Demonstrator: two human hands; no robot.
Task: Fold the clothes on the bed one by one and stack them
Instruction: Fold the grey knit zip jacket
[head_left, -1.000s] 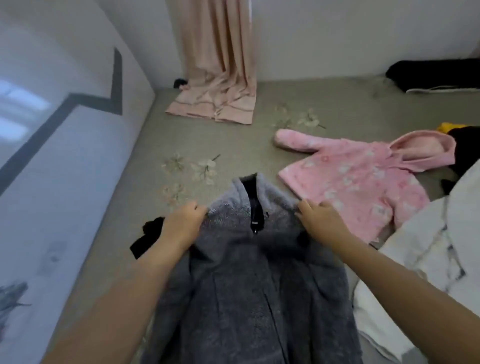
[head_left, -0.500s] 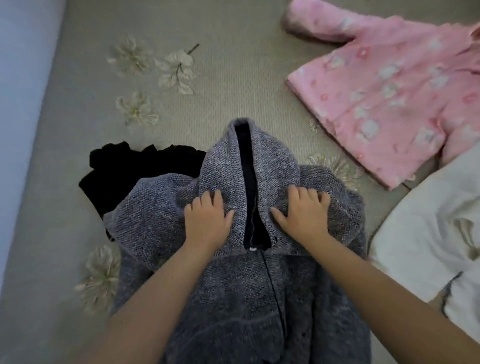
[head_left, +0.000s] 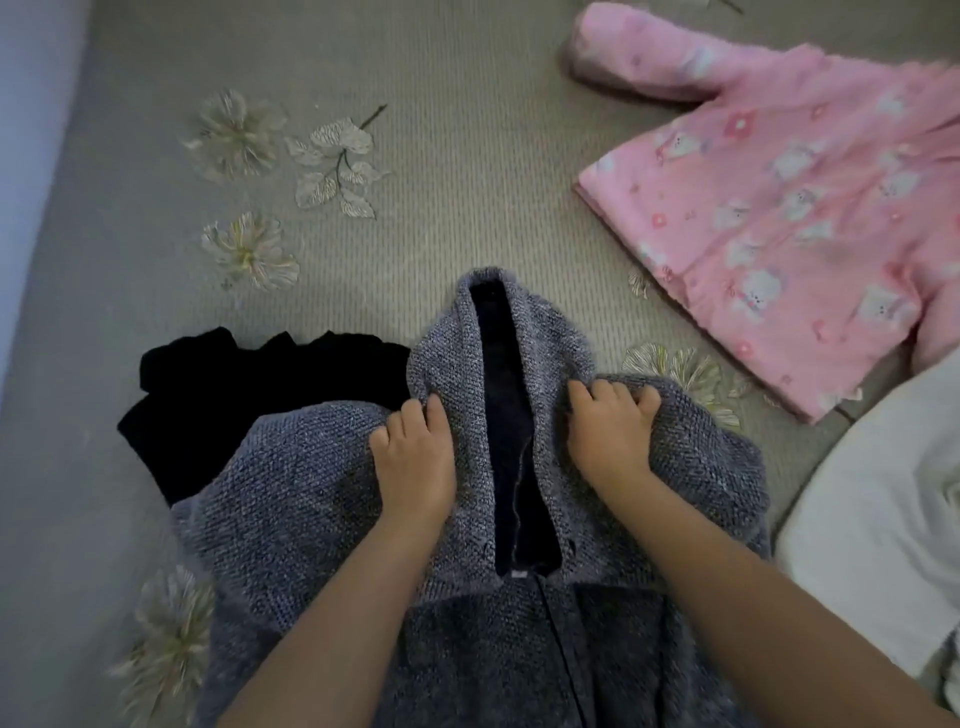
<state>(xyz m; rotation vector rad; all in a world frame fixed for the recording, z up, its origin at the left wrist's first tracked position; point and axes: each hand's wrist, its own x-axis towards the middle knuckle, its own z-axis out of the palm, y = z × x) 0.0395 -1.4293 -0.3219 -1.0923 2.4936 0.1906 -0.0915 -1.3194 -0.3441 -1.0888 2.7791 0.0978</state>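
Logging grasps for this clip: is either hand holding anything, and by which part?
Both hold the grey knitted hooded jacket: left hand beside the hood opening, right hand with fingers curled into the fabric at the hood's base.

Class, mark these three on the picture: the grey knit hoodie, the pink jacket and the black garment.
grey knit hoodie (head_left: 311, 467): head view, its left shoulder.
pink jacket (head_left: 779, 208): head view, middle of its body.
black garment (head_left: 234, 395): head view, its exposed middle.
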